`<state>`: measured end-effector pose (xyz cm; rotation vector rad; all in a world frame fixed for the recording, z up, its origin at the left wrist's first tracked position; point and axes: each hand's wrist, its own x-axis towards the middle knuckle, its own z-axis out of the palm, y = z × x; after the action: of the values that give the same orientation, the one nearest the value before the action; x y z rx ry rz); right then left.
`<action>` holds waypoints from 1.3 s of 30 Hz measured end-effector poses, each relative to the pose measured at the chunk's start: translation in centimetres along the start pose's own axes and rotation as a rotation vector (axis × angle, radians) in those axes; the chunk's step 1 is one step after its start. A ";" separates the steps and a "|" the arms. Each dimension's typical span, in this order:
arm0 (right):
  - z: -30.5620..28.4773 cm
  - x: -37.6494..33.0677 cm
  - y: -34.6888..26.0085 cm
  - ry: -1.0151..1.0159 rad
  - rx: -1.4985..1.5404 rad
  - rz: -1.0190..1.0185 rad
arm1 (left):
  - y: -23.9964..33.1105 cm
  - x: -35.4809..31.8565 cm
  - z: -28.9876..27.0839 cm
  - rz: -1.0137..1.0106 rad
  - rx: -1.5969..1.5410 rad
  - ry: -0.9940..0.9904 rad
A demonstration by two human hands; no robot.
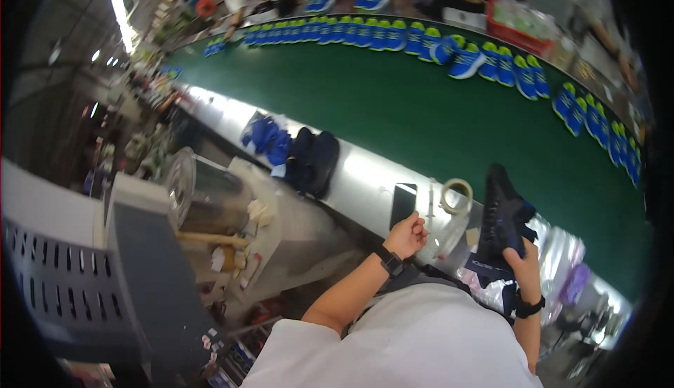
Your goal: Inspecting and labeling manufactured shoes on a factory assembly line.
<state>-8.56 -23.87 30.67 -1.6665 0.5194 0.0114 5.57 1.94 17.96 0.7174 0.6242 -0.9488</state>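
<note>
My left hand (407, 236) is closed, fingers curled together, at the lower edge of a dark flat phone-like rectangle (404, 202) on the pale ledge. What the fingers hold, if anything, is too small to make out. On the right, my right hand (524, 268) grips a black shoe (497, 209) near its lower end, thumb on top. The shoe tilts upward with its far end over the green belt. A dark piece with light lettering (489, 268) shows by the thumb. Between the hands lies a roll of tape (457, 196).
A green conveyor belt (337, 100) runs past the ledge, with a row of blue and lime shoes (379, 35) along its far side. Dark shoes (312, 160) and blue bundles (267, 139) sit left. Clear plastic bags (558, 251) lie right. People work across the belt. A grey machine (161, 261) stands left.
</note>
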 end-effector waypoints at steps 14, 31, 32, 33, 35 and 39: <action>30.1 15.2 1.7 -0.278 -0.929 -0.721 | -2.5 -11.7 -16.5 0.420 -0.502 0.125; 26.6 10.5 2.5 -1.045 0.834 0.582 | 3.0 -10.3 0.9 1.361 1.490 0.299; 24.7 10.0 2.0 -1.052 0.857 0.473 | 2.2 -9.0 1.5 1.366 1.697 0.294; 22.6 9.5 1.0 -1.059 0.875 0.358 | 1.7 -7.9 2.1 1.366 1.691 0.274; 19.7 9.1 -0.4 -1.049 0.909 0.233 | 1.4 -6.4 2.4 1.437 1.783 0.116; 14.2 7.0 -3.5 -0.802 0.893 0.019 | -0.1 -2.0 0.2 0.926 1.215 0.210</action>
<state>2.94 -12.54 29.34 -0.6764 -0.0935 0.3904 4.61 2.73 19.49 1.9783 -0.2352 -0.2738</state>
